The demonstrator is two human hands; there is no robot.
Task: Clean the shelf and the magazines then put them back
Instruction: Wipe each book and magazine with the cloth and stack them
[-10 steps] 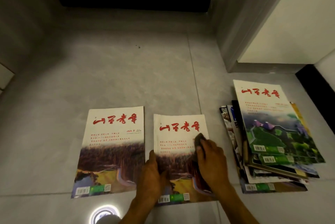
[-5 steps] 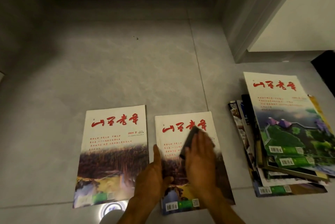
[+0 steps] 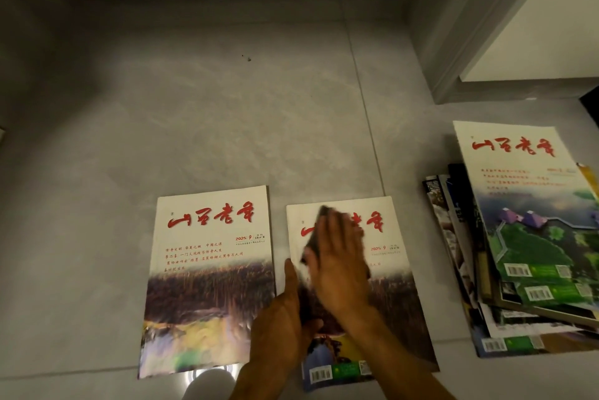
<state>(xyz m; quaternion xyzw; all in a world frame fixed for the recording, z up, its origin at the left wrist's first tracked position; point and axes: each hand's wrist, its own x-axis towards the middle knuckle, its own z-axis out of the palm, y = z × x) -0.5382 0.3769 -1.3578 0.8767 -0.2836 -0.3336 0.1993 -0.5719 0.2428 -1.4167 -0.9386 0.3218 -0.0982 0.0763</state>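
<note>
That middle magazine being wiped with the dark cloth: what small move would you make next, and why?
Probably sweep the dark cloth down toward the barcode end. The right hand presses it flat near the red title of the middle magazine, so the lower cover looks unwiped, while the left hand steadies the left edge.

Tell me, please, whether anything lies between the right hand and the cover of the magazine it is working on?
Yes: a dark cloth lies under the right hand, pressed flat onto the middle magazine. The left hand rests on that magazine's left edge.
</note>
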